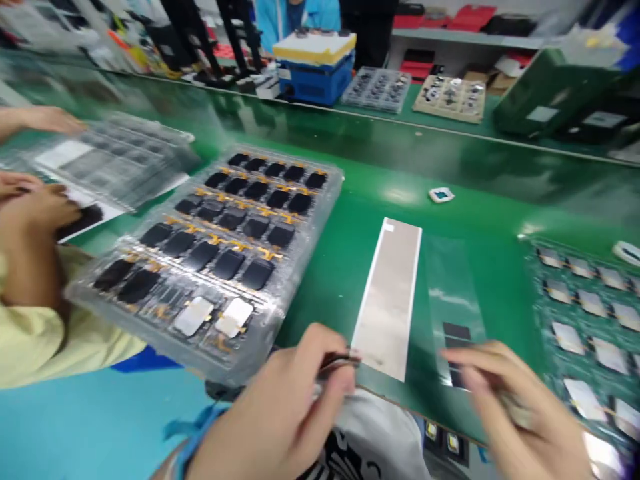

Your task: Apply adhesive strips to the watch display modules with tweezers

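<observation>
My left hand (295,393) is closed in a pinch at the table's front edge. Between its thumb and forefinger is a thin flat part (340,360), dark and seen nearly edge-on. My right hand (510,400) hovers at the near end of a clear film strip (453,280) bearing dark rectangular pieces (457,331). Its thumb and forefinger are apart beside these pieces, the other fingers curled; whether they touch the film is unclear. A pale strip with white edges (387,300) lies between my hands.
At left, a clear tray (285,313) holds rows of small dark screens, two with white faces. More white-faced parts fill a tray (545,320) at right. Another person's hands (35,207) work at far left. A small white piece (441,195) lies farther back.
</observation>
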The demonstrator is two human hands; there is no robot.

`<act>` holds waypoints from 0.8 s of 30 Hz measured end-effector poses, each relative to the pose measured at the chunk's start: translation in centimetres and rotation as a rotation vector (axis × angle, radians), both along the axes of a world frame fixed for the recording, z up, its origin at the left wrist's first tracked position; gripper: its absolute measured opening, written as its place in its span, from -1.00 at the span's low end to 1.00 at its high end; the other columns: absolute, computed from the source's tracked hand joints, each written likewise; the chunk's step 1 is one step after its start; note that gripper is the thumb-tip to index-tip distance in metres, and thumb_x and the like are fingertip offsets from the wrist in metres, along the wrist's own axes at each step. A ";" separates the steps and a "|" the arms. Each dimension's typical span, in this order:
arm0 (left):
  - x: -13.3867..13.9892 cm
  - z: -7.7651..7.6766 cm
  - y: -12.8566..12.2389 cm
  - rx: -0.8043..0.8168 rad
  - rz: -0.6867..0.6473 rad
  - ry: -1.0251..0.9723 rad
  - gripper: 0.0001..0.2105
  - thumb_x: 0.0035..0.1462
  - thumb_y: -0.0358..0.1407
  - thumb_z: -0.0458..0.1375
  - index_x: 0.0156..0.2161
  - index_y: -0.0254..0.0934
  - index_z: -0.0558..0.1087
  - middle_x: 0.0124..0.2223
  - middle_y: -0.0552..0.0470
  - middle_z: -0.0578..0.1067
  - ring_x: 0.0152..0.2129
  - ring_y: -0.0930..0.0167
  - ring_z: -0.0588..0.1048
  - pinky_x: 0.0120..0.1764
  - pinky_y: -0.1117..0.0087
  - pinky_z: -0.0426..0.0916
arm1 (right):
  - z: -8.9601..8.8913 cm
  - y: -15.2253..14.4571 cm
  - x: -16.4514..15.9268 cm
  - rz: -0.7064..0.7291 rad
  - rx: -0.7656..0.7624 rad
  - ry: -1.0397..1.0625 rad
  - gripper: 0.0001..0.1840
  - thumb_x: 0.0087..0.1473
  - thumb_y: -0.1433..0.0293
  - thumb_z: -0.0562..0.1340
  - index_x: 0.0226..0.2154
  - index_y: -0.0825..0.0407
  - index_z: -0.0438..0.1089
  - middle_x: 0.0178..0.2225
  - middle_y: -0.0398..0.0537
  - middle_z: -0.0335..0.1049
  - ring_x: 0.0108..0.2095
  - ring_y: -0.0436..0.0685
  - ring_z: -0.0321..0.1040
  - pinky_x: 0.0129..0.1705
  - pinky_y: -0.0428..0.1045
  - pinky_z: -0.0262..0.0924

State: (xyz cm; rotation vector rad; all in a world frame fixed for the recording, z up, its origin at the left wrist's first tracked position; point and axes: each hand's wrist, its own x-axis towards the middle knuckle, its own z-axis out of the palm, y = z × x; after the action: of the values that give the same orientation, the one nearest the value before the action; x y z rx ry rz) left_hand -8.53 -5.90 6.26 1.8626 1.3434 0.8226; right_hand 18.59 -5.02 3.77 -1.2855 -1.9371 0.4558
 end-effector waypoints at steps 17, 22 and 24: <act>3.4 -7.0 5.0 -0.255 0.082 -0.507 -0.90 0.38 -0.26 0.06 -0.16 -0.18 0.40 -0.34 0.07 0.47 -0.46 0.46 0.45 -0.41 0.51 0.33 | -1.4 5.9 -6.8 0.148 0.264 -0.327 -0.77 0.34 0.53 0.07 -0.09 0.18 0.43 -0.22 0.03 0.53 -0.36 0.06 0.51 -0.43 -0.05 0.40; 3.3 -7.2 5.1 -0.240 0.101 -0.502 -0.91 0.37 -0.28 0.07 -0.15 -0.18 0.41 -0.34 0.09 0.47 -0.47 0.48 0.44 -0.40 0.53 0.35 | -0.9 6.4 -7.3 0.206 0.252 -0.377 -0.65 0.32 0.60 -0.06 -0.15 0.23 0.42 -0.26 0.06 0.52 -0.44 0.06 0.49 -0.51 -0.04 0.37; 3.2 -7.2 5.1 -0.246 0.106 -0.502 -0.91 0.38 -0.28 0.06 -0.15 -0.18 0.41 -0.33 0.10 0.47 -0.46 0.48 0.44 -0.39 0.54 0.36 | -1.0 6.6 -7.4 0.221 0.266 -0.409 -0.64 0.30 0.61 -0.08 -0.18 0.22 0.41 -0.31 0.05 0.49 -0.49 0.05 0.44 -0.56 -0.05 0.32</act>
State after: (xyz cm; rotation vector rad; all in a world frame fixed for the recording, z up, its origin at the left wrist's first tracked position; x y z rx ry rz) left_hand -5.30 -0.77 -0.96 1.2915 1.1633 1.0430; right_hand 11.15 1.55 2.81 -1.0537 -2.4012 0.0318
